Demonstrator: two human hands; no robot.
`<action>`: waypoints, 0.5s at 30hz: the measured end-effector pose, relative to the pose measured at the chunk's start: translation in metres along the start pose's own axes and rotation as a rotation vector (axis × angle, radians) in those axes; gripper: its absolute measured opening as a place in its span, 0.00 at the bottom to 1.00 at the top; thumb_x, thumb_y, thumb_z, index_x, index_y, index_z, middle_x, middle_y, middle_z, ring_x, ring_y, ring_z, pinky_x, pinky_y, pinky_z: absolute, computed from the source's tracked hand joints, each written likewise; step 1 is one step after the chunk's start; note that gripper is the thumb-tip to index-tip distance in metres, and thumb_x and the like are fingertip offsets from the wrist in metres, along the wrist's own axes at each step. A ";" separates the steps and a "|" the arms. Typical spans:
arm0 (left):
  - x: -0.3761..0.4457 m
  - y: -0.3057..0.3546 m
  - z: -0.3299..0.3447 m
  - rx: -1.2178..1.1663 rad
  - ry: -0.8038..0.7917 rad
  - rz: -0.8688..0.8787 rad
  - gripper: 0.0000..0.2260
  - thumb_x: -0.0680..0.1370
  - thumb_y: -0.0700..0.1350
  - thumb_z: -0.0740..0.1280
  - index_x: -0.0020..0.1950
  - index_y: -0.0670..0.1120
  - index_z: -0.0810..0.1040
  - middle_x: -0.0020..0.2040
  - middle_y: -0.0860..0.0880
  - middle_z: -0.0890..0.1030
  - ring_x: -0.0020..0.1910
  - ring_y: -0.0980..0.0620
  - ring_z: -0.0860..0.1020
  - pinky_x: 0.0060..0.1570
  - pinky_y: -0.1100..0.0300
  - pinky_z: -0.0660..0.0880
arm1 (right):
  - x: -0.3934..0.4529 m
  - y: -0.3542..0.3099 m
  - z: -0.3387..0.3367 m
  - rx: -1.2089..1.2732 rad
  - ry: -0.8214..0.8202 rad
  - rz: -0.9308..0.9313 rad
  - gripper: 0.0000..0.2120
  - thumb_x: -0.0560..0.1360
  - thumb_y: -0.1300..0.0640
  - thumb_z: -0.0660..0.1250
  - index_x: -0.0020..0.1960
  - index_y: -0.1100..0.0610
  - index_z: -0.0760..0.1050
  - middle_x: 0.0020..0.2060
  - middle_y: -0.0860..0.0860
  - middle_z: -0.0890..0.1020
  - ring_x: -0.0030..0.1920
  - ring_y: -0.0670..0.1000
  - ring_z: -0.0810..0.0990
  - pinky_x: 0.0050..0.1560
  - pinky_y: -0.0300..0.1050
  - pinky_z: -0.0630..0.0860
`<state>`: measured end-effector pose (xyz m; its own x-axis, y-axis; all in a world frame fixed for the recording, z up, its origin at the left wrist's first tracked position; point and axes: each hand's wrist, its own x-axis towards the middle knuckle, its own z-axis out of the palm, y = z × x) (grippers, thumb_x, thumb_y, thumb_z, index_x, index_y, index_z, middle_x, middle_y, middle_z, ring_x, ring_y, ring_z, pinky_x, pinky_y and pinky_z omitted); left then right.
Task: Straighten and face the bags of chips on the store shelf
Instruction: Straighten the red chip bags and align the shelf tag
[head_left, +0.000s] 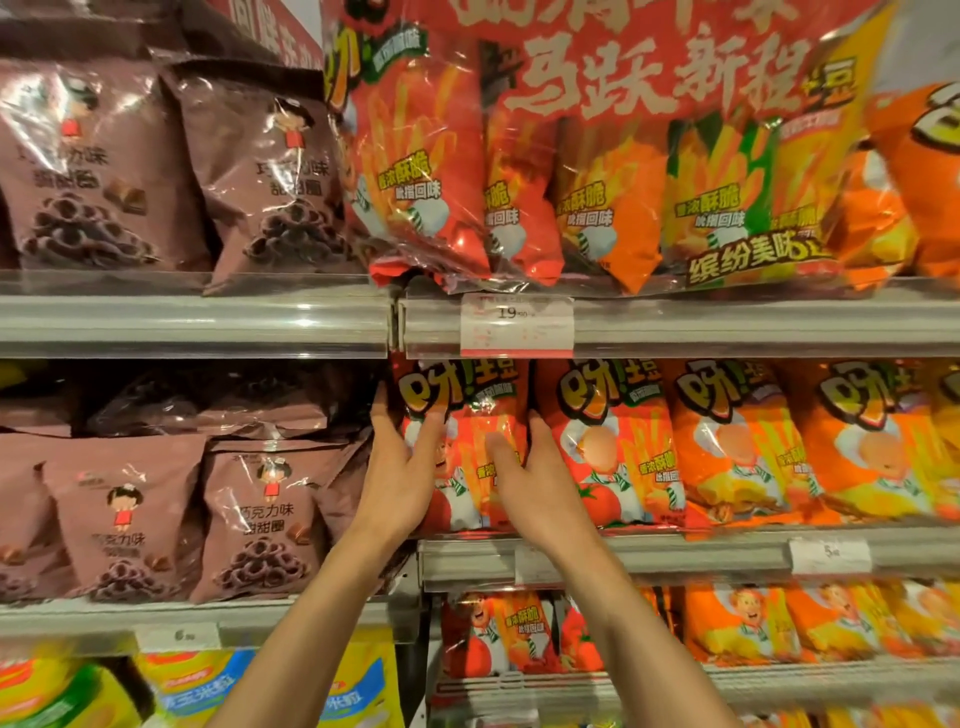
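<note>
You have both hands on the red chip bag (470, 441) at the left end of the middle shelf (675, 553), just under the price tag (517, 325). Your left hand (402, 467) wraps its left edge, fingers tucked behind, thumb across the front; your right hand (537, 475) clasps the right edge the same way, fingers slipped between it and the next red bag (597, 447). This bag stands upright, front out, so it looks nearly faced. The orange bags (737, 441) to the right lean slightly and probably still need squaring. The big multipack (597, 171) on the upper shelf overhangs its lip. All packs are glossy, crinkly film, puffed like pillows; shelf rails are clear plastic.
</note>
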<state>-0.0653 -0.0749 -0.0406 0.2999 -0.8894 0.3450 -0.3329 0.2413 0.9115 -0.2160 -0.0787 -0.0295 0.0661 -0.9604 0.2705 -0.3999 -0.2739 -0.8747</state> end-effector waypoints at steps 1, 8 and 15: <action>0.001 0.000 -0.001 -0.011 -0.007 -0.038 0.38 0.79 0.66 0.59 0.81 0.56 0.42 0.76 0.48 0.68 0.75 0.48 0.68 0.68 0.56 0.65 | 0.004 -0.003 -0.001 0.014 -0.022 0.013 0.35 0.82 0.40 0.56 0.81 0.56 0.49 0.79 0.52 0.58 0.78 0.51 0.58 0.73 0.44 0.58; 0.007 0.006 0.004 0.066 -0.032 -0.087 0.34 0.83 0.62 0.55 0.82 0.53 0.41 0.78 0.45 0.66 0.76 0.44 0.66 0.64 0.59 0.60 | 0.019 -0.004 0.012 0.047 0.022 0.012 0.32 0.82 0.42 0.54 0.79 0.59 0.54 0.73 0.56 0.67 0.72 0.56 0.67 0.68 0.45 0.64; 0.009 -0.003 0.003 0.139 0.065 -0.046 0.34 0.80 0.68 0.51 0.82 0.54 0.47 0.74 0.43 0.72 0.72 0.39 0.70 0.70 0.44 0.66 | 0.018 0.001 0.022 -0.005 0.139 -0.044 0.25 0.83 0.45 0.53 0.72 0.62 0.64 0.63 0.60 0.75 0.65 0.60 0.72 0.63 0.48 0.67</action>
<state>-0.0645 -0.0849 -0.0414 0.3732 -0.8702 0.3216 -0.4369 0.1410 0.8884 -0.1946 -0.0977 -0.0342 -0.0436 -0.9311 0.3621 -0.4040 -0.3150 -0.8588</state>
